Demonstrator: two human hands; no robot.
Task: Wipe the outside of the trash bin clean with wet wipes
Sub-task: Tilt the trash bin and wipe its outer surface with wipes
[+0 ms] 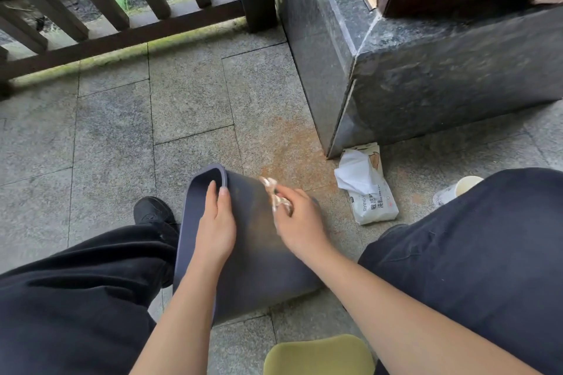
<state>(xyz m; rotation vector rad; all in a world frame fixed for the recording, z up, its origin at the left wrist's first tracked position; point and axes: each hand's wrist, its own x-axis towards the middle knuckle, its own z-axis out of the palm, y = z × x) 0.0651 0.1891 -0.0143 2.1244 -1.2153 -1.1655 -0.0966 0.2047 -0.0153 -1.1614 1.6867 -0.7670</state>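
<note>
— Between the knees, on the stone floor, the trash bin lies tipped on its side, mouth pointing away; its inside is too dark to read.

— The hands?

— The left hand grips the rim, fingers curled over the edge. The right hand pinches a crumpled wet wipe against the bin's side.

— Anything else?

— The wipes pack, one sheet sticking out, lies beside the stone plinth. A cup is half hidden behind the right leg.
</note>
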